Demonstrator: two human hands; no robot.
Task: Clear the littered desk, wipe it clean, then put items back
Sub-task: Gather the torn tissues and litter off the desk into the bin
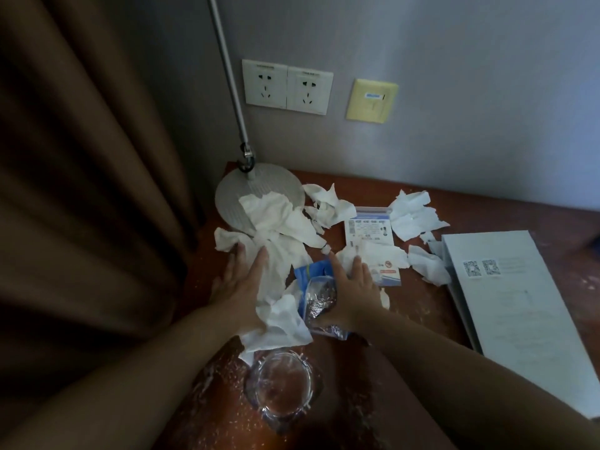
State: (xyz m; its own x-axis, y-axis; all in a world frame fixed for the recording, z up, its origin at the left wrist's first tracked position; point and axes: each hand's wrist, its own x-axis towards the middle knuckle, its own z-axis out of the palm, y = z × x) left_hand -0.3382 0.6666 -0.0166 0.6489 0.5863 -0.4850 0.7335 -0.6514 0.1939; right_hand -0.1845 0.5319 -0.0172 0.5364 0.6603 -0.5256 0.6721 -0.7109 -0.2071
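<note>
We see both hands lying flat on the litter at the left part of the desk [422,306]. The left hand [238,282] is released, its fingers straight, and it presses on the left side of the long tissue [279,222]. The right hand [354,287] is also released, with fingers spread; its fingertips touch a smaller tissue that covers the near end of the plastic bag [368,222]. The blue and silver wrapper [319,293] lies between the two hands, touching the thumb side of the right one.

The long tissue runs from the round lamp base [233,193], which it partly covers, toward us and ends under the left wrist. The wrapper has the same direction, far to near. The plastic bag points with its closing strip to the wall [454,92]. The grey folder [519,303] lies slanted, from far left to near right, well apart from the hands.

The left edge of the desk is just beside the curtain [81,190], and the left hand is near this edge. The far edge meets the wall. Torn tissue pieces [412,212] lie between the plastic bag and the folder. Bare wood shows between the right forearm and the folder. A glass [279,388] stands near us between the forearms, with white crumbs [224,375] around it
</note>
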